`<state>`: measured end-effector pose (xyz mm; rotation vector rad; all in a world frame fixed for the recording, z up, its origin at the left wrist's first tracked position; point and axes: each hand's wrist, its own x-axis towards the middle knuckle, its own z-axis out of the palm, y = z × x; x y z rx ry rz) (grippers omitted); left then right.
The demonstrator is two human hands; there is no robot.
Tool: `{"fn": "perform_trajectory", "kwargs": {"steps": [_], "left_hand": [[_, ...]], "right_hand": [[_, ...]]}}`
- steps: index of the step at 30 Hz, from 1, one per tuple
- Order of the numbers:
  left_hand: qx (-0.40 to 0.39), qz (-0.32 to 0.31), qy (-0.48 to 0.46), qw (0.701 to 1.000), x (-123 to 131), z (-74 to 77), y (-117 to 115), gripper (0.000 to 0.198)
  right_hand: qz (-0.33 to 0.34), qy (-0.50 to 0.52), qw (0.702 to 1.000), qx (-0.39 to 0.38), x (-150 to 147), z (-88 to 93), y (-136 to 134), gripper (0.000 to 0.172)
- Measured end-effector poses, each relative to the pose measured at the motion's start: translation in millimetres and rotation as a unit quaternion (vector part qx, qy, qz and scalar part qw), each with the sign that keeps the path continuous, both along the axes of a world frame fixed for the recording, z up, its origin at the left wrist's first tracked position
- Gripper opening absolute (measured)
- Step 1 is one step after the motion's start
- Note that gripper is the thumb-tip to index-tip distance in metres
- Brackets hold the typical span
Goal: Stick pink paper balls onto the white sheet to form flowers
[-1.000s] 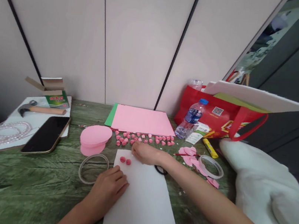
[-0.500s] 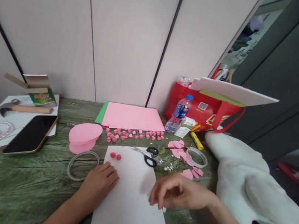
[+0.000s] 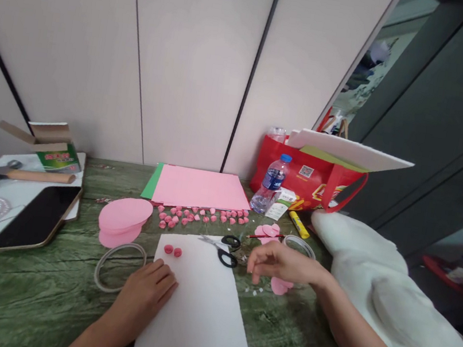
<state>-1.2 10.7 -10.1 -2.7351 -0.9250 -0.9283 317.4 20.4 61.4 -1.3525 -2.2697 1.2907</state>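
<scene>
My left hand lies flat with its palm down, over the left edge of a white board. Two small dark pink paper roses, a left one and a right one, sit on the board beyond its fingers. Scissors with black handles lie across the board's far right corner. Over the right side hovers my right hand, fingers bent down and drawn together. Anything between its fingertips is too small to make out. White scraps and pink paper pieces lie beneath and beside it.
Several paper roses line the front of pink sheets. Left are pink ovals, a tape roll, a phone and a hammer. Right are a bottle, a red bag, a glue stick and another tape roll.
My right hand has moved away from me, off the board's right edge toward the pink pieces. My left hand stays on the board. The whole view has shifted slightly.
</scene>
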Motion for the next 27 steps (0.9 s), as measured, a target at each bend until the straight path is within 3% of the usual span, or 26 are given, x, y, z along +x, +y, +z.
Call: {"fn": "perform_trajectory", "kwargs": {"steps": [3, 5, 7, 13, 27], "left_hand": [[0.005, -0.001, 0.003, 1.0, -1, -0.7, 0, 0.025], [0.004, 0.005, 0.012, 1.0, -1, -1.4, 0, 0.025], [0.003, 0.01, 0.022, 1.0, -1, -2.0, -1, 0.024], [-0.006, 0.022, 0.04, 0.999, -1, -4.4, -1, 0.018], [-0.012, 0.023, 0.026, 0.999, 0, -5.6, -3, 0.018]], "right_hand": [[-0.102, -0.088, 0.985, 0.106, 3, -4.0, 21, 0.018], [-0.171, -0.165, 0.947, 0.214, 3, -11.6, 37, 0.009], [-0.2, -0.199, 0.923, 0.262, 1, -20.7, 53, 0.009], [-0.224, -0.225, 0.902, 0.293, -18, -45.2, 86, 0.011], [-0.239, -0.255, 0.877, 0.33, -30, -69.6, 95, 0.009]]}}
